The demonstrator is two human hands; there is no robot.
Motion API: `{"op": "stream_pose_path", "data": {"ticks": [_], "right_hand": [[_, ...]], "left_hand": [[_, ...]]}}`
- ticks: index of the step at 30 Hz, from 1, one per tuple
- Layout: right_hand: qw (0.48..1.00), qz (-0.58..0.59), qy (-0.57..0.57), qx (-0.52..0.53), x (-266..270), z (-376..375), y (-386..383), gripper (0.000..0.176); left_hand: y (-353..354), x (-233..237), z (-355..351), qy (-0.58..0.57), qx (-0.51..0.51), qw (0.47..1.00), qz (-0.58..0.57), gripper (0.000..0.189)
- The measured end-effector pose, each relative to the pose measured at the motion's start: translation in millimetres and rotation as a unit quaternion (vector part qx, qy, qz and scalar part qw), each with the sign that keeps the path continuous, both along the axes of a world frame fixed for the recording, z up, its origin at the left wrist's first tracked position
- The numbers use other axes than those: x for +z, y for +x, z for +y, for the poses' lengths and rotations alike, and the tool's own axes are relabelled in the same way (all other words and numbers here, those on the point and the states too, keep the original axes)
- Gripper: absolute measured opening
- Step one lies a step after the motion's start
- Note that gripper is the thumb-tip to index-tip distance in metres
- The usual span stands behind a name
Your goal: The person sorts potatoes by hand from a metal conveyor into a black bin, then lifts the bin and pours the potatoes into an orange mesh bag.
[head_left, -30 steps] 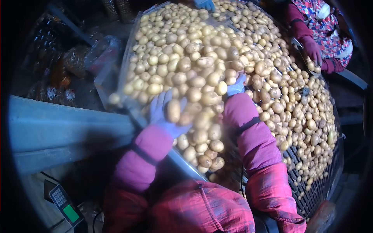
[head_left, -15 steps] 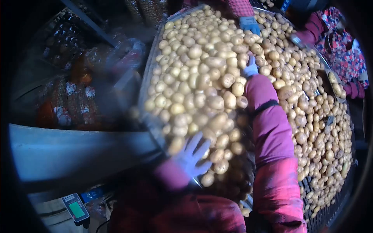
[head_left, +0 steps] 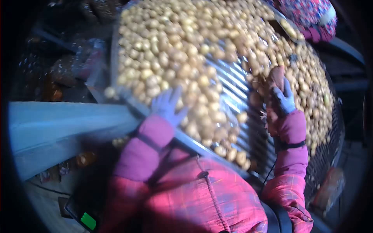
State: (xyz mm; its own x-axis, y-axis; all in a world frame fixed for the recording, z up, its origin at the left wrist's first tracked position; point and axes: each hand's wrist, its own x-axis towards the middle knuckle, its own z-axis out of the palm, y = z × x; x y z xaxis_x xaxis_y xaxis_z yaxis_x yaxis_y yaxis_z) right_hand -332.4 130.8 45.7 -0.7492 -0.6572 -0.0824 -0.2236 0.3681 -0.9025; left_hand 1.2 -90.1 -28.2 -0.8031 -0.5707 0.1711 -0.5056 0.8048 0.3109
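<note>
Many potatoes [head_left: 145, 73] cover a slatted metal sorting table [head_left: 233, 83]. My left hand [head_left: 166, 105], in a pale glove, lies with fingers spread on the potatoes by the table's near left edge. To the right, my right hand [head_left: 285, 100], also gloved, is curled against a long reddish-brown lump [head_left: 276, 77], which looks like a large potato but is blurred. Its lower part runs along the palm side of the hand. Bare shiny slats show between my two hands, and a few potatoes [head_left: 241, 157] lie along the near rim.
A blue-grey metal chute [head_left: 74, 122] joins the table at the left. Across the table, a co-worker's patterned sleeve [head_left: 307, 15] is beside a tray [head_left: 285, 29] with potatoes. A lit green display [head_left: 88, 221] sits low left. A filled bag [head_left: 329, 188] stands at lower right.
My right hand has drawn back from the far potatoes to the right side, beside the reddish-brown lump. Slats are now exposed mid-table. The view has shifted, and the far co-worker's gloved hand is out of sight.
</note>
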Motion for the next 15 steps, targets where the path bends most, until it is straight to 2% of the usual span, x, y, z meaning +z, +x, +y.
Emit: {"op": "stream_pose_path", "data": {"ticks": [2, 4, 5, 6, 7, 8, 9, 11, 13, 14, 15], "right_hand": [[0.996, 0.006, 0.051, -0.074, -6.2, 91.2, 16.7, 0.060], [0.994, -0.040, 0.021, -0.100, 1.2, 162.9, 55.3, 0.060], [0.975, -0.046, 0.103, -0.192, 12.8, 179.6, 83.7, 0.061], [0.980, 0.080, 0.125, -0.130, -32.3, 267.5, 69.5, 0.063], [0.954, 0.093, 0.228, -0.171, -47.1, 316.3, 78.6, 0.064], [0.938, 0.069, 0.273, -0.204, -51.8, 333.8, 97.9, 0.064], [0.918, 0.042, 0.318, -0.235, -55.2, 347.1, 119.2, 0.065], [0.919, -0.030, 0.279, -0.276, -72.7, 346.6, 139.3, 0.065], [0.928, -0.139, 0.237, -0.251, -55.5, 269.3, 158.1, 0.067], [0.937, -0.082, 0.264, -0.213, -67.3, 241.4, 161.9, 0.070], [0.941, -0.024, 0.290, -0.172, -80.8, 220.1, 162.5, 0.072]], "left_hand": [[-0.1, -5.0, -1.0, -0.019, -0.011, 0.999, 0.029, 0.072], [-1.5, -7.9, -2.3, -0.011, -0.016, 0.998, 0.053, 0.071], [-1.0, -11.4, -1.0, -0.008, -0.015, 0.997, 0.073, 0.069], [0.3, -8.9, 1.9, 0.002, -0.028, 0.997, 0.077, 0.069], [1.0, -3.4, 4.5, -0.056, -0.040, 0.994, 0.090, 0.064], [0.6, 0.3, 9.2, -0.115, -0.053, 0.987, 0.103, 0.059], [1.3, 3.5, 22.2, -0.105, -0.066, 0.987, 0.106, 0.059], [2.7, 14.5, 61.1, -0.021, -0.153, 0.983, 0.097, 0.054], [5.7, 22.7, 98.6, 0.057, -0.295, 0.941, 0.158, 0.054], [5.6, 22.6, 117.1, 0.083, -0.346, 0.919, 0.168, 0.050], [9.2, 26.4, 132.9, 0.112, -0.381, 0.910, 0.115, 0.047]]}}
